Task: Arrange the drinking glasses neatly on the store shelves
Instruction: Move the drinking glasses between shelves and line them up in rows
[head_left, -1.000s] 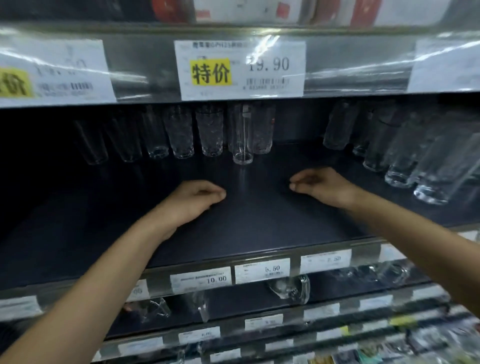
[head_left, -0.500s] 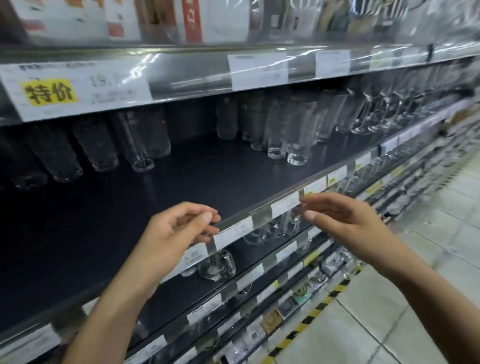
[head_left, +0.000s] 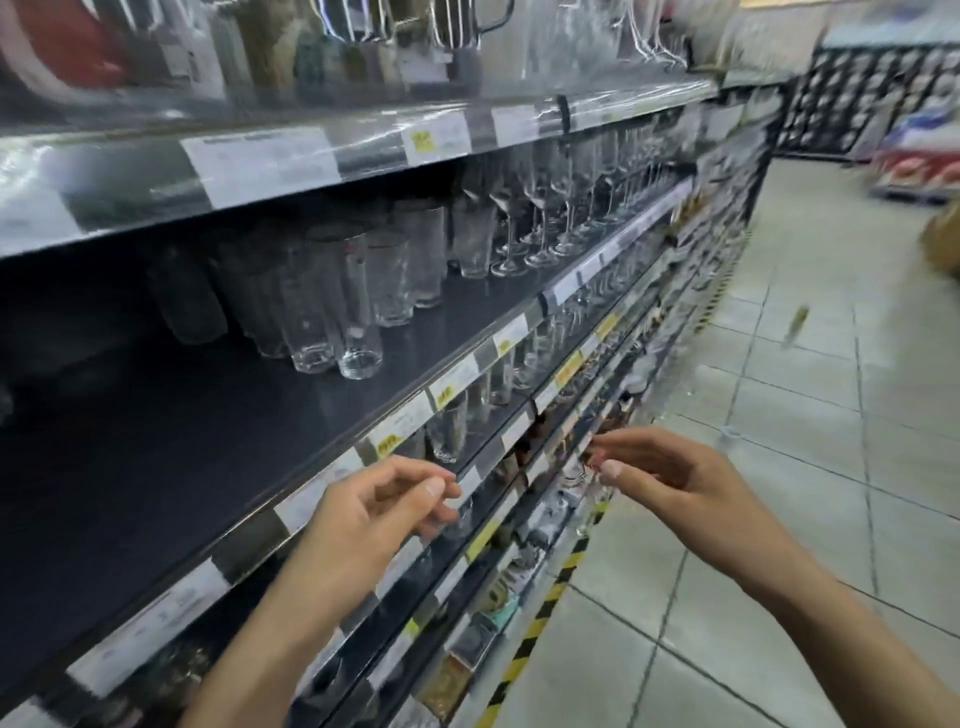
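Shop aisle, dark shelf (head_left: 156, 441): tall tumblers (head_left: 332, 317) packed close on it. Left hand (head_left: 374, 514) and right hand (head_left: 670, 483) hang empty, loosely curled, off its front edge. Risk, we judge: a hasty reach topples one into its neighbours.

L hand (head_left: 363, 522) & R hand (head_left: 675, 483) bare, forearms bare, nails short.

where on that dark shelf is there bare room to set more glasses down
The dark shelf lies bare in front of the tall tumblers, out to the price-label rail, widest toward the left. Rightward it is crowded: tumblers bunch together, then wine glasses stand nearly to the rail.
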